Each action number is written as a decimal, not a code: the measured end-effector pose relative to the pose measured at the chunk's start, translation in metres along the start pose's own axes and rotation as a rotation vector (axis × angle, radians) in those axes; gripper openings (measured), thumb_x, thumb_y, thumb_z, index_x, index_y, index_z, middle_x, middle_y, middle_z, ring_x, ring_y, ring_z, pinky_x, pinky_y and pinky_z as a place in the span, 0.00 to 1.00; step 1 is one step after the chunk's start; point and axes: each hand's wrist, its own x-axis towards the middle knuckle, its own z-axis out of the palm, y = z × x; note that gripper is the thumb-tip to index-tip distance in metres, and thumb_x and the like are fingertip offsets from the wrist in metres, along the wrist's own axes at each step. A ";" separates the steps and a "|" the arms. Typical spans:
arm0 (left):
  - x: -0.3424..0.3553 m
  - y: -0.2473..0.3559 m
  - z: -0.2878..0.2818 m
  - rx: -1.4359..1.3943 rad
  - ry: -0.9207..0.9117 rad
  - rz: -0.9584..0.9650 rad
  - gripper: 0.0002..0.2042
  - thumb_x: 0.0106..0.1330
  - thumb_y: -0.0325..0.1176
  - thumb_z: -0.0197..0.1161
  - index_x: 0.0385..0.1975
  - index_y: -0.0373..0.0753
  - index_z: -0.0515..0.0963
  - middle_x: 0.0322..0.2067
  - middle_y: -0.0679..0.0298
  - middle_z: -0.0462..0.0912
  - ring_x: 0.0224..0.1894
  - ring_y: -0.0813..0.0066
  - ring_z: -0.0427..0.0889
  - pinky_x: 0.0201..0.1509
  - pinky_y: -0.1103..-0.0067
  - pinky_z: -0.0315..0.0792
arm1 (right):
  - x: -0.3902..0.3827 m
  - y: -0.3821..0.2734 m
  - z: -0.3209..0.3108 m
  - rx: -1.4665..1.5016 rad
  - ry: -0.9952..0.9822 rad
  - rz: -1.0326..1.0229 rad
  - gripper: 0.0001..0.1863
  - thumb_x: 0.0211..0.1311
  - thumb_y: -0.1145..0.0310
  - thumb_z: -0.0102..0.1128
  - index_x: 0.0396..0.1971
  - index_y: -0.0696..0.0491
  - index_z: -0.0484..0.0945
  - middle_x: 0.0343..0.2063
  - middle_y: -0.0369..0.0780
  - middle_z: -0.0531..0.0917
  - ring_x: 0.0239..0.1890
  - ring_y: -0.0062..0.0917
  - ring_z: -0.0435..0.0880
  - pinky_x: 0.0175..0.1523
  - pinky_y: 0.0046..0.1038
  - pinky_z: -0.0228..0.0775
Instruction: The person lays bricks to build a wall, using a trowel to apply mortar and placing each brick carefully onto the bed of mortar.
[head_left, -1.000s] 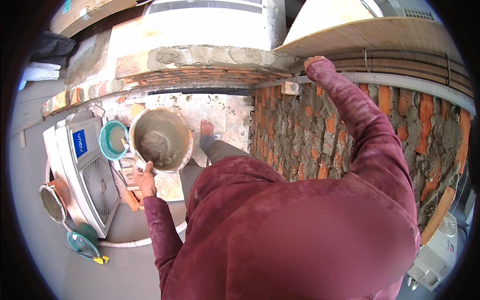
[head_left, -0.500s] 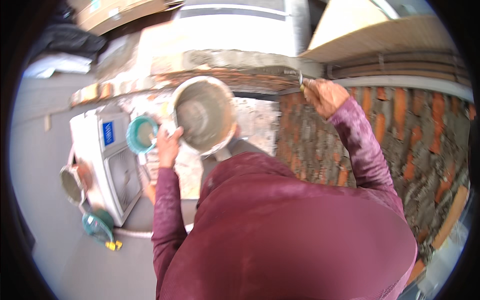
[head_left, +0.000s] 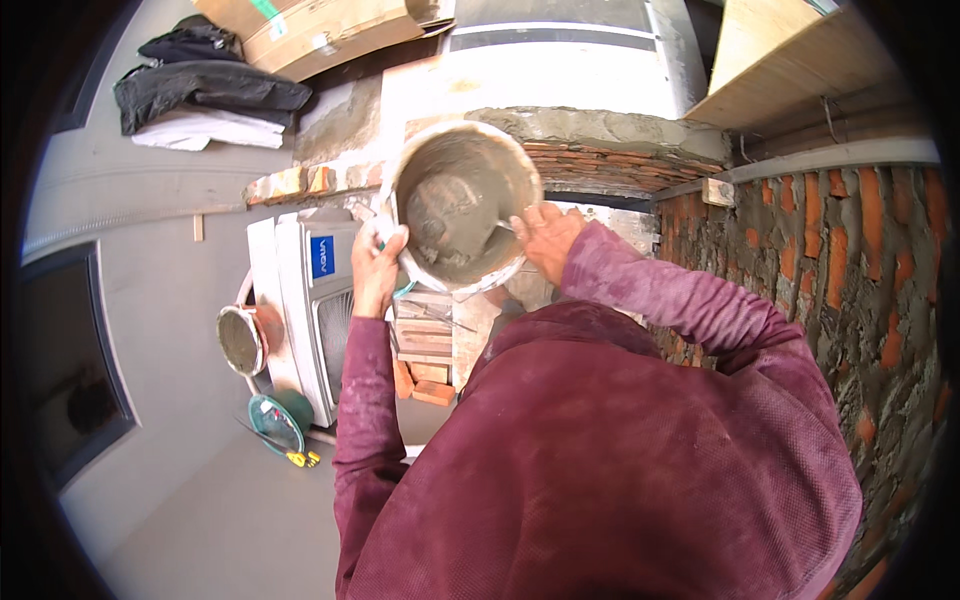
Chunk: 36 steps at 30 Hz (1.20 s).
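Orange bricks (head_left: 434,392) lie beside a white fan unit (head_left: 300,300). Left hand (head_left: 376,272) clamps a bucket (head_left: 505,165) mostly hiding a teal tub (head_left: 404,290); right hand (head_left: 549,240) grips a barely visible tool (head_left: 503,226).

1. A plain grey wall (head_left: 165,320) stands on the left, holding a dark-framed window (head_left: 75,365) whose pane looks nearly black.
2. Grey floor (head_left: 225,515) meets the foot of that wall at lower left.
3. A low brick wall (head_left: 620,168), rough mortar along its top, crosses the far side.
4. On the right, a taller-looking brick wall (head_left: 840,260) is unevenly smeared with mortar beneath a pale ledge (head_left: 800,162).
5. Bright light bleaches the pale surface (head_left: 570,80) beyond.
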 end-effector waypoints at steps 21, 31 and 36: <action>-0.023 0.002 -0.022 0.172 0.062 -0.043 0.08 0.61 0.31 0.62 0.27 0.35 0.72 0.22 0.70 0.72 0.26 0.83 0.66 0.31 0.81 0.64 | 0.014 -0.012 0.037 0.148 -0.125 -0.108 0.22 0.63 0.70 0.48 0.56 0.64 0.67 0.41 0.47 0.76 0.44 0.38 0.78 0.45 0.34 0.77; -0.025 0.046 -0.017 0.301 0.086 0.060 0.09 0.61 0.33 0.63 0.29 0.33 0.72 0.24 0.66 0.76 0.26 0.81 0.70 0.32 0.79 0.67 | 0.021 -0.010 0.015 -0.017 -0.284 -0.220 0.28 0.58 0.72 0.52 0.58 0.69 0.63 0.43 0.52 0.76 0.43 0.40 0.80 0.41 0.35 0.78; -0.018 0.087 -0.001 0.663 0.047 0.131 0.13 0.58 0.37 0.64 0.32 0.33 0.74 0.28 0.54 0.81 0.28 0.63 0.79 0.35 0.73 0.70 | 0.045 0.000 0.020 0.096 0.078 -0.089 0.22 0.59 0.71 0.48 0.49 0.71 0.69 0.39 0.53 0.78 0.40 0.40 0.84 0.39 0.34 0.78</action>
